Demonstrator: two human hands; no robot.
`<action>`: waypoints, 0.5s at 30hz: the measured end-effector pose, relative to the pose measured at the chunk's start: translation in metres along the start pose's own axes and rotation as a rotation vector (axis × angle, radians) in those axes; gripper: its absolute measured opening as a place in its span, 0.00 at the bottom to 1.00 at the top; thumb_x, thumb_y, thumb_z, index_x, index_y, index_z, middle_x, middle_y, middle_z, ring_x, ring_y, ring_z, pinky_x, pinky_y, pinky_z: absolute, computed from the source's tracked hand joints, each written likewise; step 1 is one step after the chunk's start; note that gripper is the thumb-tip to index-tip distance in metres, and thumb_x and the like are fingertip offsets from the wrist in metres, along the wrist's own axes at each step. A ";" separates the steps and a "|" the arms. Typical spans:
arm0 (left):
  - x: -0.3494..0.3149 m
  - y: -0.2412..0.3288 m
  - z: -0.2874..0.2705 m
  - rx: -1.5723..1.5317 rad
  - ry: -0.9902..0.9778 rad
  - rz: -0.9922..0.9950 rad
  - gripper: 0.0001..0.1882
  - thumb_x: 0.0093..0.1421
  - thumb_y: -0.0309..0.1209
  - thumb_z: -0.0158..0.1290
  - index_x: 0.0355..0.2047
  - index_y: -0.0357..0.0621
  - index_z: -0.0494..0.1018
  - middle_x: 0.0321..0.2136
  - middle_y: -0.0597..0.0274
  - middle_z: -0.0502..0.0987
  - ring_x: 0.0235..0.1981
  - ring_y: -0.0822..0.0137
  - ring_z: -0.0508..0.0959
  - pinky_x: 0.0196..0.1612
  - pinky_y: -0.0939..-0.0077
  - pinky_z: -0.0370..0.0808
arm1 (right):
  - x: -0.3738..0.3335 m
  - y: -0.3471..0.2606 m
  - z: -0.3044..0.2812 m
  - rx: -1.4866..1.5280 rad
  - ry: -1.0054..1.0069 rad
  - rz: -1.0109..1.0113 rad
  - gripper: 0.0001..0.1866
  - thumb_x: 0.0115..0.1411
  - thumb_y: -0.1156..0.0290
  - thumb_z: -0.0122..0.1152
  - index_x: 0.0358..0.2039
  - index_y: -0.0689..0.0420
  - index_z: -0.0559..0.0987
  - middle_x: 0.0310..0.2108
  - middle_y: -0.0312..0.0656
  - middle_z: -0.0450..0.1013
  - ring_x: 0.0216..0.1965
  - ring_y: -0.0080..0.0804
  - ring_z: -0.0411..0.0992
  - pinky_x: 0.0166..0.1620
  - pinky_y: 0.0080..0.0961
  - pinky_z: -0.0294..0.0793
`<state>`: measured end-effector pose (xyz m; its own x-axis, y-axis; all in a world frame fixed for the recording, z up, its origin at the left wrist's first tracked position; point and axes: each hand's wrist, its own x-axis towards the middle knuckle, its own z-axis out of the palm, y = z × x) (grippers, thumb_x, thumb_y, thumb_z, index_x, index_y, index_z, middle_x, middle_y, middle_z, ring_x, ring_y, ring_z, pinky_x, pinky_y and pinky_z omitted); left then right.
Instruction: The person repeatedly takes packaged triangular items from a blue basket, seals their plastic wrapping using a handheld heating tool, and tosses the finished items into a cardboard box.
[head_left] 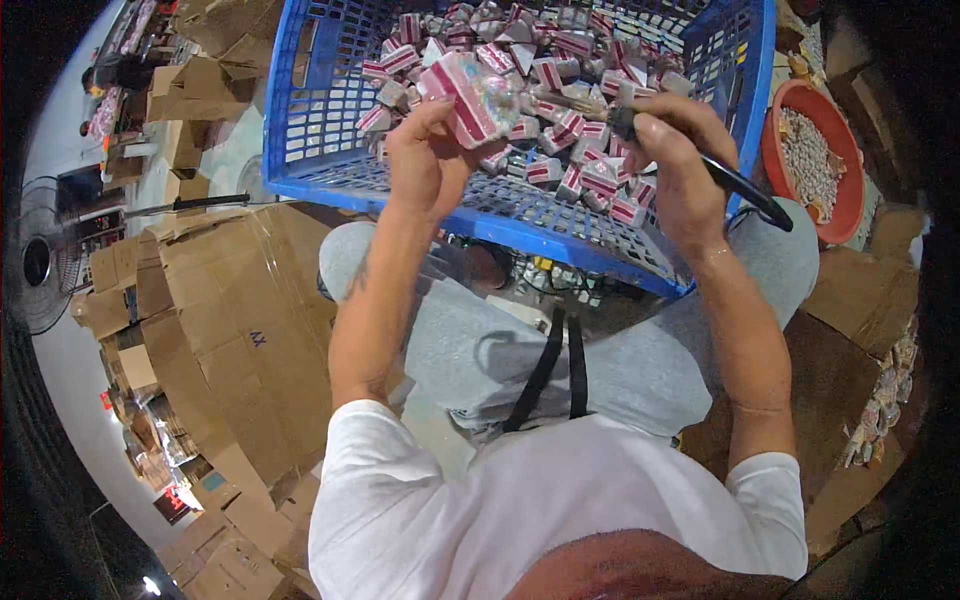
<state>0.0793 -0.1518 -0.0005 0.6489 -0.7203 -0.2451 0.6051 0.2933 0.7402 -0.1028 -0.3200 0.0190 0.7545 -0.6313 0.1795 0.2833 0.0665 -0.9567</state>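
My left hand (425,160) holds up a small red-and-white striped box (470,95) with a clear window on one face, just above the near rim of a blue plastic crate (300,120). My right hand (675,165) grips a black-handled tool (740,185); its tip points left toward the held box. The crate is piled with several more of the same striped boxes (570,130). Both hands hover over the crate's near side, a short gap apart.
An orange basin (835,225) of small pale pieces sits right of the crate. Flattened and stacked brown cardboard boxes (230,300) fill the left side, with a floor fan (40,260) at far left. My grey-trousered knees (470,340) are below the crate.
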 end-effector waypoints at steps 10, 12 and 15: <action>0.019 -0.031 0.007 0.064 -0.090 0.014 0.20 0.63 0.42 0.54 0.48 0.40 0.71 0.41 0.56 0.79 0.40 0.64 0.81 0.39 0.67 0.82 | -0.008 -0.005 -0.002 -0.231 0.001 -0.087 0.13 0.55 0.66 0.62 0.37 0.62 0.80 0.27 0.40 0.74 0.28 0.25 0.71 0.33 0.24 0.70; 0.018 -0.029 0.020 0.061 -0.104 0.043 0.20 0.64 0.40 0.53 0.49 0.39 0.70 0.43 0.54 0.78 0.42 0.64 0.81 0.40 0.66 0.82 | -0.007 -0.004 -0.007 -0.243 0.013 -0.111 0.13 0.55 0.66 0.62 0.37 0.62 0.80 0.27 0.40 0.74 0.28 0.25 0.71 0.33 0.24 0.70; 0.024 -0.028 0.019 0.032 -0.184 0.054 0.21 0.64 0.38 0.52 0.53 0.38 0.67 0.47 0.52 0.77 0.46 0.63 0.79 0.46 0.65 0.80 | -0.006 -0.006 -0.010 -0.251 -0.011 -0.094 0.13 0.55 0.66 0.63 0.36 0.62 0.80 0.27 0.41 0.74 0.28 0.26 0.72 0.33 0.24 0.70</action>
<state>0.0690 -0.1891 -0.0157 0.5835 -0.8073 -0.0880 0.5543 0.3167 0.7697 -0.1150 -0.3243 0.0218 0.7385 -0.6171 0.2717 0.1978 -0.1870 -0.9622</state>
